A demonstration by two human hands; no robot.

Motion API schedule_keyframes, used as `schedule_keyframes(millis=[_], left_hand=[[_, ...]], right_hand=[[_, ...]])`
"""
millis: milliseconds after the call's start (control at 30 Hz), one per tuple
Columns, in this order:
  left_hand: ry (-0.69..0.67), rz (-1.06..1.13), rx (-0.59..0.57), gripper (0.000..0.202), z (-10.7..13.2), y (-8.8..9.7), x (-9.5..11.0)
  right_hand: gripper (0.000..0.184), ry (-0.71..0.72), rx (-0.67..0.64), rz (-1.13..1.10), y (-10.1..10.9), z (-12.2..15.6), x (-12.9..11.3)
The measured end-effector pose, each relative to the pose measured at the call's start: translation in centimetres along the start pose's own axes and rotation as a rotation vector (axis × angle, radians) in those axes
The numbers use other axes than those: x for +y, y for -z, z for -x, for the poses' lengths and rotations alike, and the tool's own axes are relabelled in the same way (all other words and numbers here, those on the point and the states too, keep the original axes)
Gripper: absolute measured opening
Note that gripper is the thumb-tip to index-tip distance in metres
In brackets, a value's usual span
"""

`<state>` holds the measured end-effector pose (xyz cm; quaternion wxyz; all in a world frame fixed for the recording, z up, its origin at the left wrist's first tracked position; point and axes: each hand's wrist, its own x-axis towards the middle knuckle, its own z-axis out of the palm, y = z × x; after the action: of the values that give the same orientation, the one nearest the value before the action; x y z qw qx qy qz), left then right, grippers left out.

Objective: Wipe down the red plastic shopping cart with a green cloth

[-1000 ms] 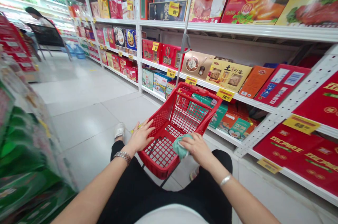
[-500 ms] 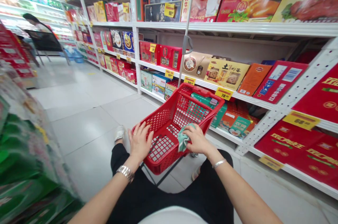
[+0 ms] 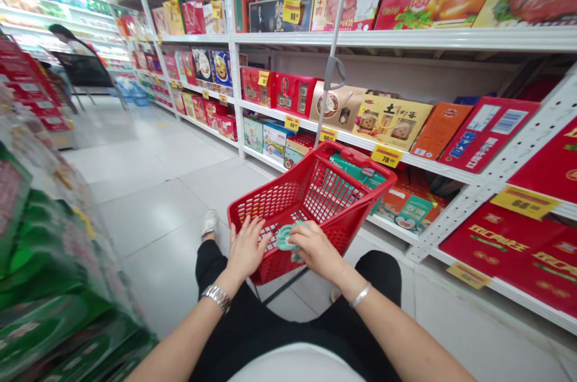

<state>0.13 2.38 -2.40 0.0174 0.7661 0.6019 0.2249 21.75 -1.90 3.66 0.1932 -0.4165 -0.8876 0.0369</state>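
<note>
So this shopper's left hand (image 3: 246,248) is just lying spread flat on the near rim of a red plastic basket (image 3: 270,205), while the right hand (image 3: 315,254) curls down, pressing a teal cloth (image 3: 285,238) onto the mesh right between the two hands. Just past the grip, the basket's pull handle (image 3: 336,72) rises, and boxed gift sets (image 3: 392,124) fill the shelves off to the right

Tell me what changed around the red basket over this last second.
The red basket has swung, its far corner moving right. The right hand has slid left, nearer the left hand, and the teal cloth shifted left with it. Both hands stay on the basket; the white shelves of boxed goods stand as before.
</note>
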Motion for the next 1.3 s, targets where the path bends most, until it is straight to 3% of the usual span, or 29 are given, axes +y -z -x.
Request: schedule_keyframes(millis=[133,233,333,433,667,833,1067,1200,1300], left_hand=[[0.083,-0.001,-0.023,0.052,-0.5,0.2,-1.3],[0.204,-0.002,-0.007,0.053,-0.5,-0.2,-2.0],[0.224,0.015,0.0,0.054,-0.5,-0.6,-2.6],[0.233,0.025,-0.014,0.055,-0.8,-0.9,-3.3],[0.299,0.06,-0.079,0.058,-2.3,-0.8,-4.7],[0.331,0.071,-0.094,0.057,-3.9,-1.0,-4.7],[0.307,0.081,-0.066,0.052,-5.9,-1.5,-5.6],[0.305,0.064,-0.052,0.048,-6.3,-0.6,-6.5],[0.328,-0.004,0.042,0.048,-5.8,0.3,-5.9]], right_hand=[[0.042,0.037,-0.06,0.119,-0.7,-2.2,-2.6],[0.026,-0.014,-0.164,0.249,-1.8,-4.1,-3.9],[0.018,-0.038,-0.218,0.294,-1.7,-4.6,-3.3],[0.018,-0.085,-0.235,0.316,0.1,-3.6,-0.6],[0.022,-0.298,-0.188,0.459,7.4,0.8,9.4],[0.018,-0.357,-0.179,0.475,9.2,0.9,12.4],[0.023,-0.444,-0.178,0.481,8.0,0.0,11.4],[0.025,-0.437,-0.162,0.524,7.5,0.6,9.6],[0.024,-0.438,-0.143,0.566,6.8,1.1,7.7]])
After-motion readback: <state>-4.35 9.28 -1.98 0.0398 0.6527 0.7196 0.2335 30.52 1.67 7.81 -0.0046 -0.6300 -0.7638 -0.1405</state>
